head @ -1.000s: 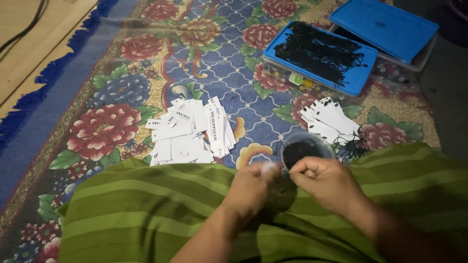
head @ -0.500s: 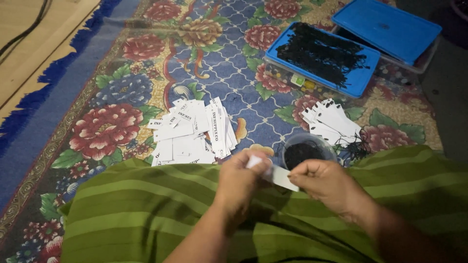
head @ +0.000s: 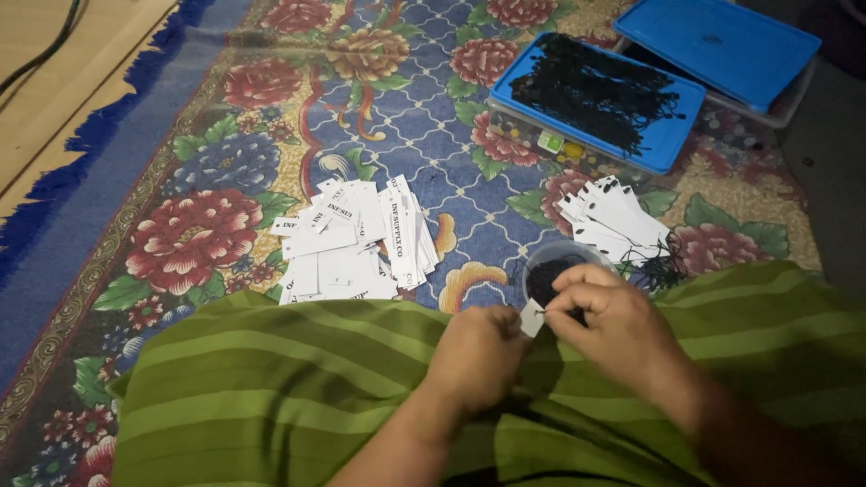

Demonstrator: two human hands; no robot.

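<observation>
- Floral carpet (head: pixel 271 162) in red, blue and cream covers the floor, where a person sits with a green striped cloth (head: pixel 298 379) over the lap.
- Both hands meet above that cloth: the left hand (head: pixel 476 356) pinches a small white tag (head: pixel 530 318), while the right hand (head: pixel 613 326) closes its fingertips on what appears to be a thin black string at the tag's edge.
- Holding the tag steady and close to its hole would seem the surest way to guide the string through.
- Just beyond the tag stands a small clear cup (head: pixel 564 266) holding dark strings.
- Left of the cup lies a heap of white tags (head: pixel 356 243); right of it, a strung bundle (head: pixel 618 221).
- Farther beyond the cup, a blue lid (head: pixel 595 99) on a clear box carries a mass of black strings, with a second blue-lidded box (head: pixel 722 45) behind, contents hidden.
</observation>
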